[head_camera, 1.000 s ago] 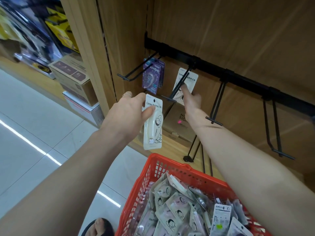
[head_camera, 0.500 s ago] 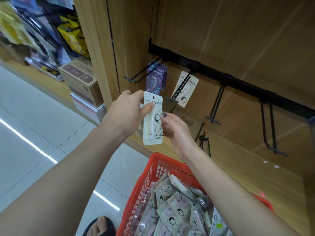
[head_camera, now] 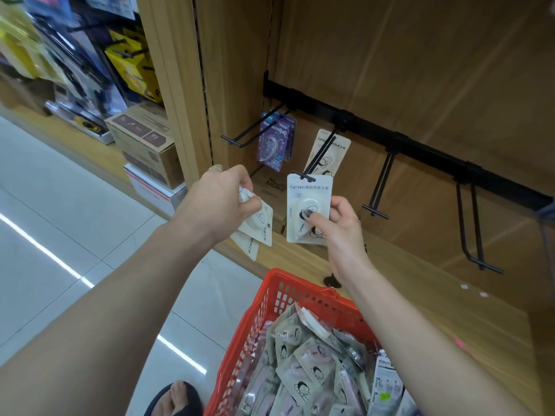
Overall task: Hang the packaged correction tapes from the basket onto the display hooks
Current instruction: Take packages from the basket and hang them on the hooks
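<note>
- Tape pack (head_camera: 309, 208) is pinched in the right hand (head_camera: 336, 226), thumb on its front and fingers behind; it stands upright, long axis vertical, printed face toward the camera, with its top edge at the tip of the second hook (head_camera: 318, 157).
- Left hand (head_camera: 219, 202) grips two more packs (head_camera: 258, 223), fanned and tilted, their long axes slanting down to the right, lower ends hanging below the fist.
- One white pack (head_camera: 332, 148) hangs farther back on that second hook, against the wooden back panel.
- Purple packs (head_camera: 274, 142) hang on the first hook (head_camera: 252, 130), just to the left.
- Black rail (head_camera: 420, 142) runs across the panel and carries two more hooks to the right.
- Red basket (head_camera: 288, 298) sits below the hands, heaped with packs lying at all angles.
- Wooden shelf (head_camera: 405, 283) runs beneath the hooks, behind the basket.
- Cardboard boxes (head_camera: 147, 145) are stacked at the left beside the wooden upright; the floor is pale tile, and a foot in a sandal shows at the bottom edge.
</note>
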